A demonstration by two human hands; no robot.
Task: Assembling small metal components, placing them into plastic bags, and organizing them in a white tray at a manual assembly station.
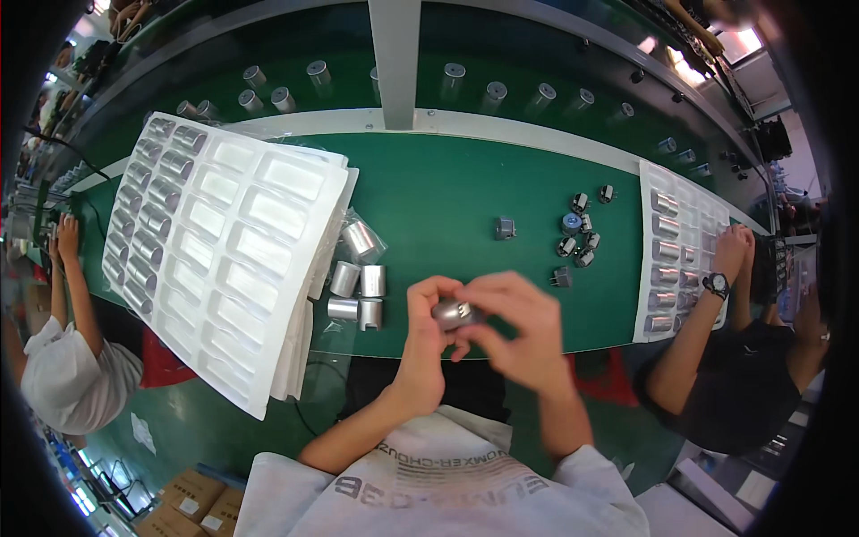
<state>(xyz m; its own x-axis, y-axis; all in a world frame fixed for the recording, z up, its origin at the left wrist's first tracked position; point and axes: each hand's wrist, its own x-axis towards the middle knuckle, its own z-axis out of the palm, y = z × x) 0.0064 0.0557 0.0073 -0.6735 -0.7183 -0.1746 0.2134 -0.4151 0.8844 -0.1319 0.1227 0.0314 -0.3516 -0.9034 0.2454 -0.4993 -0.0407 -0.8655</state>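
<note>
Both of my hands meet over the near edge of the green table, around a small silver metal cylinder (455, 313). My left hand (422, 351) is closed around its left side. The curled fingers and thumb of my right hand (523, 333) grip its right end, partly hiding it. Pale prongs show on the cylinder's upper side. Several open-ended silver cylinders (372, 281) lie left of my hands, one of them in a clear plastic bag (379, 240). Beyond my right hand are small dark parts with metal faces (506, 228), several grouped around a blue-topped round part (571, 223).
A stack of white moulded trays (295, 174) at left holds silver cylinders in its far-left columns. Another white tray (646, 215) lies at right, beside a co-worker's hands (735, 251). Upright cylinders (454, 76) stand behind the table's raised back rail. Another co-worker (76, 358) sits at far left.
</note>
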